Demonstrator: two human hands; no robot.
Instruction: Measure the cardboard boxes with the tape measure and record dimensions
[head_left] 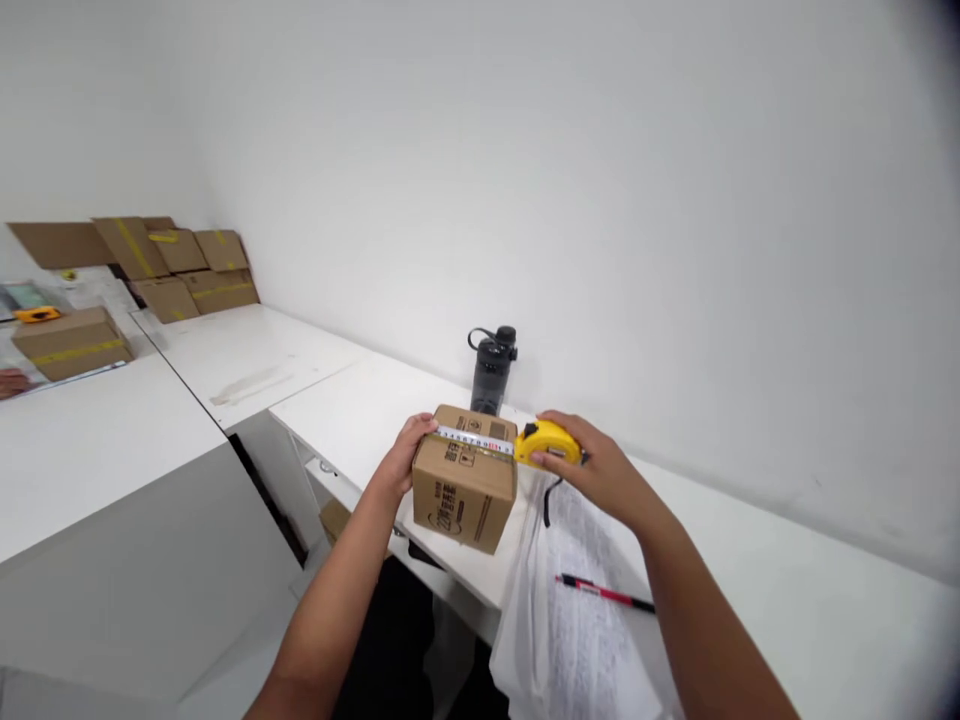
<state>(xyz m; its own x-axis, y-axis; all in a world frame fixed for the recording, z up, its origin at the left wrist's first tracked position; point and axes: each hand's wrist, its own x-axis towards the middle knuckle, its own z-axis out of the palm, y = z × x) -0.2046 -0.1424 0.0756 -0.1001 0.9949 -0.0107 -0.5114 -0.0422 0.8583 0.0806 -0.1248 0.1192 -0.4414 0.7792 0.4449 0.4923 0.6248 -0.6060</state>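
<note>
A small brown cardboard box (465, 500) with dark printing stands on the white table in front of me. My left hand (409, 455) is closed at its left edge, fingertips at the end of the metal tape. Across the top of the box lies the white blade (474, 440), pulled out of a yellow tape measure (551, 442). My right hand (589, 465) grips the tape measure's case just off the box's right edge. A black strap (551, 503) hangs below the case.
Behind the box stands a dark water bottle (491, 370). Papers (592, 660) with a red and black pen (606, 594) lie at right. Far left are several stacked boxes (176, 265), another box (75, 343), an orange tape measure (36, 314) and another person's hand (13, 382).
</note>
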